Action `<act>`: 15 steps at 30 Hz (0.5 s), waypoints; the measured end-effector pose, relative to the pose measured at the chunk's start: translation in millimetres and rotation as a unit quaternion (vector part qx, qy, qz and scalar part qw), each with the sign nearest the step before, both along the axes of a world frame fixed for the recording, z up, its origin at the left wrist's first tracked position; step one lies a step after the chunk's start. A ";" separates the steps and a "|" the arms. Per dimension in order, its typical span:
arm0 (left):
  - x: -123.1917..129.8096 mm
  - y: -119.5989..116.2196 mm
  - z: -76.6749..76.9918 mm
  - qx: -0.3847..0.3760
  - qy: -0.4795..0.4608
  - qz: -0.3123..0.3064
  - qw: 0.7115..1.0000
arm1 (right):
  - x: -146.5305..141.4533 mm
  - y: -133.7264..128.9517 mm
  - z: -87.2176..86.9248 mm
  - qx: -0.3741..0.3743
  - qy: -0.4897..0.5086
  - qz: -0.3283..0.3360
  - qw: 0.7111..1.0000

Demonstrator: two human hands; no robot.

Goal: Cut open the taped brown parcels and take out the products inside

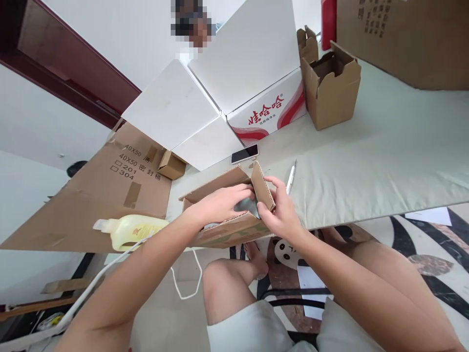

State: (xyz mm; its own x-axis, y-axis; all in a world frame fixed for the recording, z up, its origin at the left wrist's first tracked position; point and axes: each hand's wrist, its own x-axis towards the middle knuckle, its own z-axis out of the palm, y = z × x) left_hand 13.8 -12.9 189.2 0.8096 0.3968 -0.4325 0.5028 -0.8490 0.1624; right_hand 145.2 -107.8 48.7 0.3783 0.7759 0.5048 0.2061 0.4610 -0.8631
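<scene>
An open long cardboard box (227, 233) lies near the table's front edge, its end flap (262, 188) standing up. My left hand (220, 203) reaches over the box's opening, fingers stretched inside and thumb apart near the front wall. Something pale and bluish (246, 204) shows under these fingers, too covered to name. With thumb and fingers on either side, my right hand (280, 210) pinches the end flap. Just right of that hand lies a slim white pen-like tool (291, 177). Behind the box is a phone (245, 154) with a dark screen.
White cartons (267, 110) are stacked at the back. An open brown box (335, 98) stands right of them. At left, a yellow detergent bottle (137, 231) lies by a large cardboard sheet (135, 171). A white cable (106, 269) runs below. A person (192, 24) is behind the cartons.
</scene>
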 end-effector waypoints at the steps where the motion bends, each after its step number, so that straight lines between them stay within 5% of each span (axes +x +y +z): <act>1: -0.4 2.0 -1.6 0.002 0.000 -0.010 1.000 | 0.4 -1.8 -0.4 -0.021 0.008 0.017 1.000; 9: -6.7 13.7 -4.1 0.060 0.073 -0.036 0.995 | -3.8 -4.4 -0.6 -0.059 0.101 0.035 0.993; 15: -20.7 26.5 -0.7 0.099 -0.031 -0.089 0.991 | -11.8 1.8 0.4 -0.086 0.309 0.021 0.947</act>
State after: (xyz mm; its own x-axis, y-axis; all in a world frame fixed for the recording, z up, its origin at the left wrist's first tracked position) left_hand -6.9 13.7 188.4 0.8974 0.3164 -0.3077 0.3356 -0.9419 0.0103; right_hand 133.4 -106.0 49.1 0.5273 0.8474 0.0622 -0.3783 0.2997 -0.8758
